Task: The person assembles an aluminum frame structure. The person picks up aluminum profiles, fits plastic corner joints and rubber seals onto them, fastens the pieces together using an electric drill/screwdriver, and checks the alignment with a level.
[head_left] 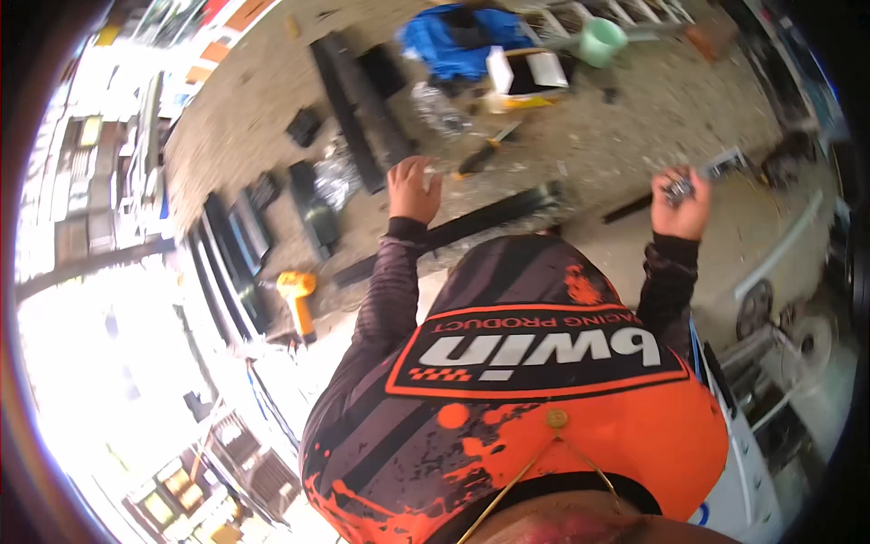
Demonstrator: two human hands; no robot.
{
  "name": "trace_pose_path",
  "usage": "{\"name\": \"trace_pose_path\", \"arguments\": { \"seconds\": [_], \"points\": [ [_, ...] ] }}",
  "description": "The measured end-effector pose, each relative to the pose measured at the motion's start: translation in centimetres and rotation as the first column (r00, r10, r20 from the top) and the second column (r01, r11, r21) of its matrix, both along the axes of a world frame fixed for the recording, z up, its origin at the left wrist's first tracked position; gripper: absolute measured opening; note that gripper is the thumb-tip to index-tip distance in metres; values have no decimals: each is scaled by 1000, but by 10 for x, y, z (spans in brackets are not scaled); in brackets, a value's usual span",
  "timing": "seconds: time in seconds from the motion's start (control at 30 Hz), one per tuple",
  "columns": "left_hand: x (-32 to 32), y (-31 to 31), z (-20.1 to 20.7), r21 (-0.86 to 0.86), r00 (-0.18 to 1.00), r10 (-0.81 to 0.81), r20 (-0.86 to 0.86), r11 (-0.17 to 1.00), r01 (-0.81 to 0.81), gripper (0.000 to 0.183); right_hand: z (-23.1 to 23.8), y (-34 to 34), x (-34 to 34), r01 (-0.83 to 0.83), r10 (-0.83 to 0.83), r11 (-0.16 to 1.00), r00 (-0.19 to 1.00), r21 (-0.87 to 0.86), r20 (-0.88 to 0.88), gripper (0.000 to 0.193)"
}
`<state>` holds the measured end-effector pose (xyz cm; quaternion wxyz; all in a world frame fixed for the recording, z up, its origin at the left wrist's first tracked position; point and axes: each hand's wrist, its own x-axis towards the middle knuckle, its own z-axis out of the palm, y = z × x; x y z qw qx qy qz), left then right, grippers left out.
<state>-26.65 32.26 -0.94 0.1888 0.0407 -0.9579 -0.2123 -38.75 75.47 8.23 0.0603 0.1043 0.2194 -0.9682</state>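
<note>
Metal pieces [678, 189] lie in the right hand [680, 210] against its fingers [666, 176]

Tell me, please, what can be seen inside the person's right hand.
The right hand holds a cluster of small, shiny metallic pieces. Anything beneath the topmost ones is covered, so their number cannot be told.

Left fingers [410, 167] loosely spread, right fingers [700, 187] curled (both forearms [388, 281] forward)
</note>
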Motion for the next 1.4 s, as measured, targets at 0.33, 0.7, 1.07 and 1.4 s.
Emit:
{"name": "trace_pose_path", "arguments": {
  "seconds": [0.33,0.7,1.07,1.4],
  "points": [
    [12,-157,-48,256,855,423,300,828,-499,54,5,-103,80,159,-164,944,986,289,-10,21],
    [35,-215,-16,-141,746,651,142,759,-635,53,-6,-92,141,126,-136,958,990,258,21,18],
    [79,-211,-7,-210,603,756,257,652,-728,62,-2,-99,137,115,-131,938,991,326,28,17],
    [85,-237,-19,-230,562,728,394,670,-706,81,1,-115,139,112,-122,962,992,249,23,26]
  ]
}}
